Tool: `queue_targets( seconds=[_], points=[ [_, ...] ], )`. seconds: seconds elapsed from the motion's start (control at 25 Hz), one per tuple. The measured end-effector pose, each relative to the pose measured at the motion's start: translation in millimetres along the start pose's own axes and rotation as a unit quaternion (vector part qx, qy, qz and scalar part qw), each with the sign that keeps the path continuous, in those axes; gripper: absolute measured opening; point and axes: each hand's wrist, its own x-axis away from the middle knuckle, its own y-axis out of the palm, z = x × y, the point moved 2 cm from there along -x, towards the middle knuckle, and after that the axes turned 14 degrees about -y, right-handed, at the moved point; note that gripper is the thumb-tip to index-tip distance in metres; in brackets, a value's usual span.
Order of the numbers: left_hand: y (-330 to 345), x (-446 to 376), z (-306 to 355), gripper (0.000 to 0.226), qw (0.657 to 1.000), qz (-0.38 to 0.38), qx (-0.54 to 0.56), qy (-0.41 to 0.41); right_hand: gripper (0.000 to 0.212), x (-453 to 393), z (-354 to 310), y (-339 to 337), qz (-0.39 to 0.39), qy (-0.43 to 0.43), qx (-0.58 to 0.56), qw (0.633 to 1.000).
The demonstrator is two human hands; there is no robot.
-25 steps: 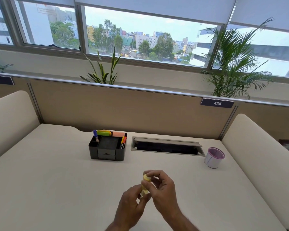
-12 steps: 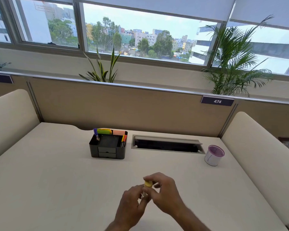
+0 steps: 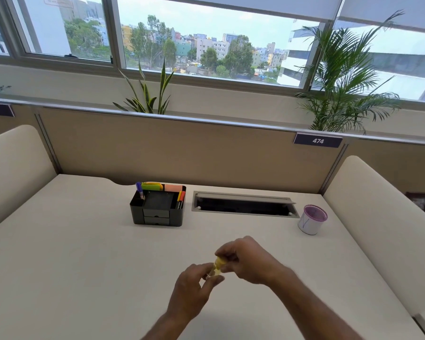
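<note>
1. The left hand (image 3: 192,288) and right hand (image 3: 248,260) are working close together just above the near middle of the desk (image 3: 59,266). Both are clamping one small yellow tube (image 3: 218,265).
2. The left fingers are pinching the tube's lower end and the right fingers are curling round its upper end. The tube is tilting and is too blurred to show more.
3. Farther back, a black organizer (image 3: 157,212) is standing on the desk. It is holding a purple pen (image 3: 139,190) at its left, green sticky notes (image 3: 152,185) and orange notes (image 3: 173,188) at the rear, and markers (image 3: 180,198) at its right.
4. Just right of it, a cable slot (image 3: 243,204) is lying open in the desktop.
5. A purple-rimmed cup (image 3: 313,219) is standing near the slot's right end; its contents cannot be told.
6. Cream side dividers (image 3: 378,204) are bounding the desk left and right, well apart from the hands.
7. A tan back panel (image 3: 182,153) is carrying a label reading 474 (image 3: 318,141).
8. Beyond it, two plants (image 3: 341,82) are standing before a window (image 3: 206,45).
</note>
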Motion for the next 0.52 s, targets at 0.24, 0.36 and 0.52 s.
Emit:
queue_targets(
  seconds=[0.24, 0.36, 0.52],
  points=[
    [0, 3, 2, 0.020, 0.999, -0.001, -0.038, 0.031, 0.035, 6, 1, 4, -0.002, -0.015, 0.028, 1.000],
    [2, 6, 3, 0.020, 0.998, 0.000, -0.049, 0.038, 0.033, 11, 3, 6, -0.002, -0.022, 0.039, 0.999],
    [5, 8, 6, 0.018, 0.996, 0.016, -0.068, 0.049, 0.030, 15, 6, 6, 0.009, -0.031, 0.044, 0.999]
  ],
)
